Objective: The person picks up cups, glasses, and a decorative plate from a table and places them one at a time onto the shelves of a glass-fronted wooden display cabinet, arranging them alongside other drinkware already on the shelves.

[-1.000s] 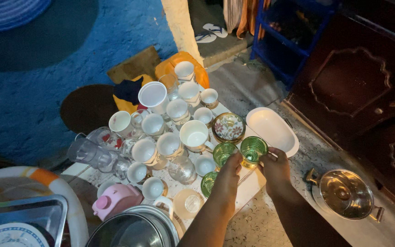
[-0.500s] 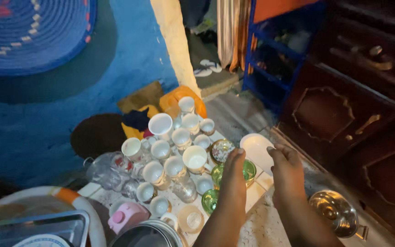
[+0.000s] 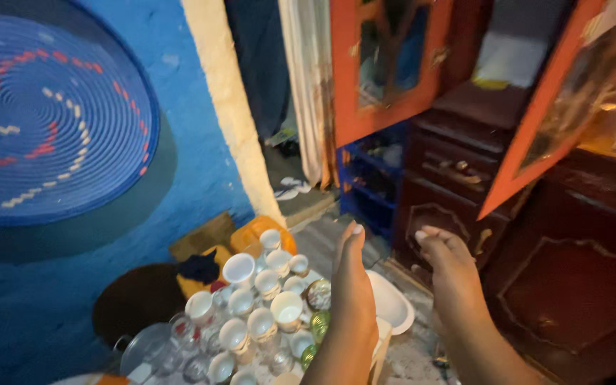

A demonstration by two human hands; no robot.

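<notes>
1. My left hand (image 3: pixel 354 285) was raised above the right edge of the tray (image 3: pixel 381 341), fingers straight and pressed together, holding nothing.
2. My right hand (image 3: pixel 450 274) was beside it, off the tray's right edge, in front of the dark wooden cabinet (image 3: pixel 572 285); its fingers were loosely curled, slightly apart, and empty.
3. The white cups (image 3: pixel 265 299) stood crowded in the tray's middle, and the green bowls (image 3: pixel 316 324) near its right edge, just under my left wrist.
4. A white oval dish (image 3: pixel 393 303) lay at the right edge, between my hands.

No packages, labels, signs or screens anywhere in view
</notes>
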